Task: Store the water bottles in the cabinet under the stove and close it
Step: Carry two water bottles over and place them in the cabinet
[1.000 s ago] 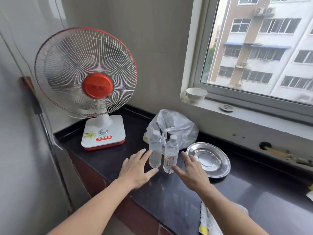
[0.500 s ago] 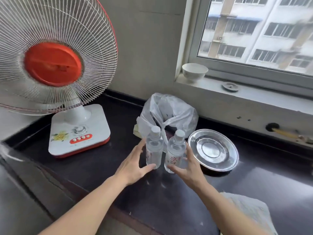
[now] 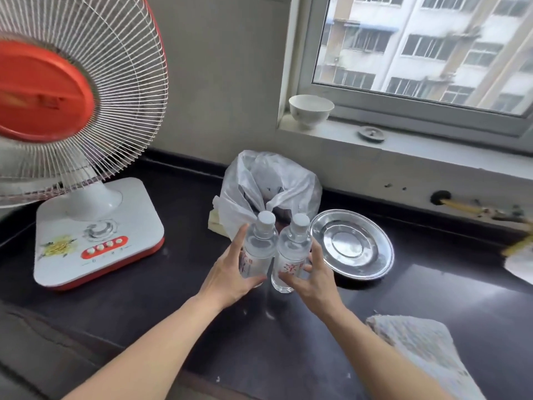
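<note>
Two small clear water bottles with white caps and red lettering stand upright side by side on the black countertop (image 3: pixel 173 290). My left hand (image 3: pixel 230 274) wraps around the left bottle (image 3: pixel 261 246), thumb in front and fingers behind. My right hand (image 3: pixel 313 274) clasps the right bottle (image 3: pixel 292 252) from its right side, thumb across the label. Both bottles' bases rest on the counter. No cabinet or stove is in view.
A white and red table fan (image 3: pixel 72 145) fills the left. A knotted plastic bag (image 3: pixel 271 186) sits just behind the bottles, a steel plate (image 3: pixel 352 243) to their right. A white bowl (image 3: pixel 311 109) stands on the window sill. A cloth (image 3: pixel 418 350) lies near right.
My view has moved closer to the counter. Both hands went from open beside the bottles to closed around them, left on the left bottle, right on the right one.
</note>
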